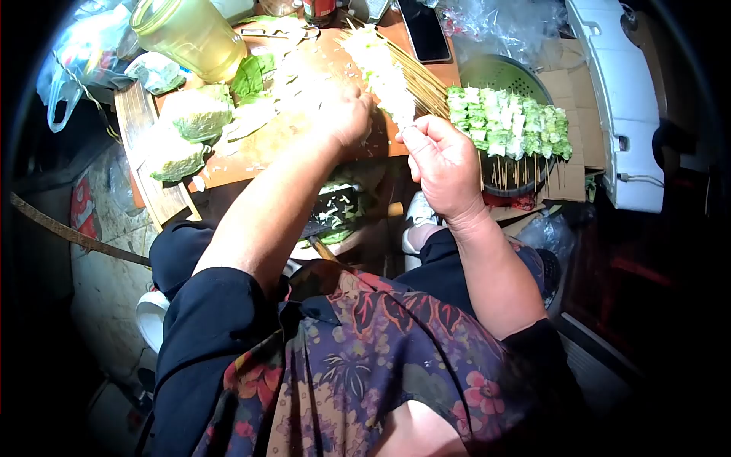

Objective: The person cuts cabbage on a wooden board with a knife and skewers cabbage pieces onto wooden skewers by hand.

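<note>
pale cabbage (394, 93), perhaps: right hand (443, 166) pinched

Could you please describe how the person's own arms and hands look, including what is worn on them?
The left hand and the right hand wear no gloves, and the forearms are bare. The dark sleeves end near the elbows and look plain. Across the torso is a floral garment in purple, red and beige.

The skewers (426, 82) look wooden, the phone (425, 32) glossy, the jar (190, 38) smooth, the cardboard (567, 99) matt
</note>
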{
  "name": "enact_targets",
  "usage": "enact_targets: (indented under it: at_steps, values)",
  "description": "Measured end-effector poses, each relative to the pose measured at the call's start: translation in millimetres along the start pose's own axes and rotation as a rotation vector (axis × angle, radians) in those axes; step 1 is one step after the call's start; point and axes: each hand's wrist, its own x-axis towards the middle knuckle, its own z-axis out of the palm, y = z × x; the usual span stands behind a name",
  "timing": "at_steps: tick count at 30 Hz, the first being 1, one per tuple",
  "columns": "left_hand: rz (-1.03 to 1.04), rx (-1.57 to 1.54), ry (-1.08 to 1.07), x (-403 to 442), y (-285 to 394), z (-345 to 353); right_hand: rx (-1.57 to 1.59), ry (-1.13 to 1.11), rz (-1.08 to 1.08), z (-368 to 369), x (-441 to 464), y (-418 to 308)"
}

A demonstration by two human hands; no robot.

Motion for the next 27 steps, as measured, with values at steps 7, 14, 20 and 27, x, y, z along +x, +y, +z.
enact_targets:
  at_steps: [7, 14, 20, 27]
  values:
    - [0.465, -0.421, -0.13, -55.1, -34.1, 29.3, 0.028, 0.014, -0.051, -7.6, -5.0, 0.5]
    - [-0.218, -0.044, 0.345, -21.2, -105.9, -13.0, -0.104, -0.023, -0.058, 1.2, -4.9, 7.5]
    - [-0.005, 0.181, 0.214, -60.9, -62.0, 29.5, -0.167, -0.022, -0.054, 12.3, 2.4, 9.4]
    - [0.117, 0.167, -0.265, -135.4, -22.9, 13.1, -0.206, -0.08, -0.108, 23.9, 2.8, 3.1]
